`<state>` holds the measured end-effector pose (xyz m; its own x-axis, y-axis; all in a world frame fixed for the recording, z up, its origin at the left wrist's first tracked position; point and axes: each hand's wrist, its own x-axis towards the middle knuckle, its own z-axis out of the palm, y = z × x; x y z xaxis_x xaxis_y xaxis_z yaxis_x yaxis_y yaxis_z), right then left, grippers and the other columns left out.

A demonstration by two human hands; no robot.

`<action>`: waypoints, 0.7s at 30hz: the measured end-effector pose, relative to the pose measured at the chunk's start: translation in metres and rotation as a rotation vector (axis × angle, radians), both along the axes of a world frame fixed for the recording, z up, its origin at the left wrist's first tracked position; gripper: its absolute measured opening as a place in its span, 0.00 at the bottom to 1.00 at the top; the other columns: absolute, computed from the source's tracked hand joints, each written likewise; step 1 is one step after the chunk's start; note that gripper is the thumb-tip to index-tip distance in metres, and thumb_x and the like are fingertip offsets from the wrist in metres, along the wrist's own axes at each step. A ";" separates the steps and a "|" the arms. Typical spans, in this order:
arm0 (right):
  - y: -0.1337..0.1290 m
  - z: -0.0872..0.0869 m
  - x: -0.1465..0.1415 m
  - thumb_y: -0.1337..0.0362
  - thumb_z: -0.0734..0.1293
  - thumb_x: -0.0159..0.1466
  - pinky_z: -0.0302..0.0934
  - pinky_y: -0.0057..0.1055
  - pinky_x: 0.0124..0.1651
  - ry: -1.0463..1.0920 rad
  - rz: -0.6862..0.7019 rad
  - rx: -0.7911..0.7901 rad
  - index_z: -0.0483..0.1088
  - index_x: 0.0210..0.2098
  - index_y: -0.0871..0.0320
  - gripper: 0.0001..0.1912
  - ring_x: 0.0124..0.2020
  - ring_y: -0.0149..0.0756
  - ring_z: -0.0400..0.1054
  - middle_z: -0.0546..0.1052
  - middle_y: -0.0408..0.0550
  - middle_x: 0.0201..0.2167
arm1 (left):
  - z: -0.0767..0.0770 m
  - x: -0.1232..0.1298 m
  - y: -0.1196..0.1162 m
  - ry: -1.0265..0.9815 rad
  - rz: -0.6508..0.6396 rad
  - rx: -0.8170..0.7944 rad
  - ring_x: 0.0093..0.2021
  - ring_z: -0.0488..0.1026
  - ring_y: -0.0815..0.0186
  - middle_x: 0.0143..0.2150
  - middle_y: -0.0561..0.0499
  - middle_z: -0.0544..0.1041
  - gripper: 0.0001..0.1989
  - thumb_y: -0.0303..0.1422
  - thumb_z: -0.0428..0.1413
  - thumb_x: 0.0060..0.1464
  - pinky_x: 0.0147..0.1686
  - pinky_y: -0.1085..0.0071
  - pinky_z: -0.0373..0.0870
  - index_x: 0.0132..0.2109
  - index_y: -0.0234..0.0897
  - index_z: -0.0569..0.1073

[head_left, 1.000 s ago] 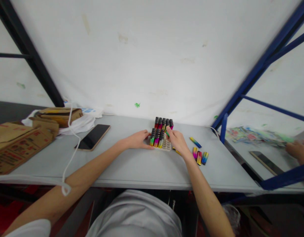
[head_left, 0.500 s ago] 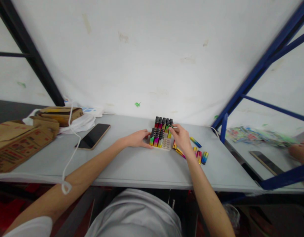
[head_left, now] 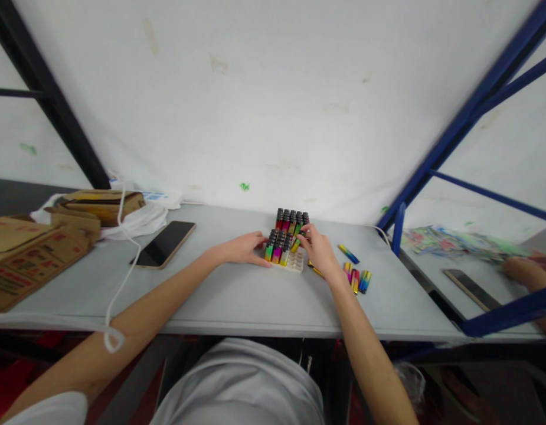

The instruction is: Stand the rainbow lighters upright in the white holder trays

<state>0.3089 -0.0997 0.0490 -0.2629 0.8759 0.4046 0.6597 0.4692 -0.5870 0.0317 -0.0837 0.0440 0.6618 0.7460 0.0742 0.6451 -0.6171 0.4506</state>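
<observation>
A pale tray (head_left: 296,263) with round slots holds upright black-topped lighters (head_left: 277,252) in metallic colours on its left part. Behind it stands another block of lighters (head_left: 292,218). My left hand (head_left: 246,248) rests at the tray's left side, its thumb and fingers apart around the edge. In my right hand (head_left: 317,248), a yellow-green lighter (head_left: 297,242) is pinched at a tilt over the tray's slots. Several loose lighters (head_left: 355,280) lie on the table right of that hand, one of them (head_left: 348,254) farther back.
On the left are a phone (head_left: 165,244), a white cable (head_left: 130,265), and cardboard boxes (head_left: 38,254) with white bags. A blue metal frame (head_left: 458,124) rises at the right. Beyond it lie another phone (head_left: 471,289), colourful wrappers and another person's hands (head_left: 527,273).
My right hand has moved slightly left, bringing the tilted lighter over the tray's slots. My left hand keeps its place at the tray. The other person's hands reach farther into view.
</observation>
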 end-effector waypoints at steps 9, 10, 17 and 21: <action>-0.002 0.007 0.001 0.62 0.64 0.73 0.67 0.36 0.42 -0.101 0.158 -0.029 0.68 0.50 0.55 0.08 0.36 0.43 0.77 0.82 0.48 0.35 | -0.001 0.000 0.000 0.000 0.000 0.004 0.41 0.73 0.56 0.43 0.46 0.75 0.34 0.63 0.62 0.51 0.42 0.65 0.69 0.48 0.36 0.78; -0.002 0.008 0.004 0.62 0.65 0.73 0.68 0.37 0.45 -0.095 0.167 -0.033 0.69 0.50 0.55 0.08 0.40 0.43 0.78 0.83 0.50 0.39 | 0.000 0.001 -0.001 0.005 0.006 0.005 0.41 0.73 0.55 0.43 0.45 0.74 0.34 0.63 0.62 0.51 0.43 0.65 0.69 0.48 0.36 0.77; 0.001 0.026 0.055 0.61 0.68 0.72 0.70 0.39 0.55 -0.135 -0.003 0.002 0.74 0.53 0.56 0.12 0.48 0.42 0.80 0.85 0.53 0.46 | 0.005 0.002 -0.004 0.031 0.031 0.007 0.41 0.73 0.56 0.42 0.47 0.73 0.32 0.62 0.63 0.50 0.41 0.66 0.69 0.45 0.37 0.76; 0.012 0.021 0.103 0.66 0.69 0.68 0.69 0.38 0.54 -0.262 -0.434 -0.069 0.78 0.48 0.58 0.10 0.46 0.44 0.81 0.85 0.54 0.43 | 0.005 0.002 -0.005 0.019 0.028 0.006 0.40 0.73 0.56 0.42 0.46 0.73 0.32 0.62 0.62 0.50 0.42 0.65 0.70 0.44 0.37 0.76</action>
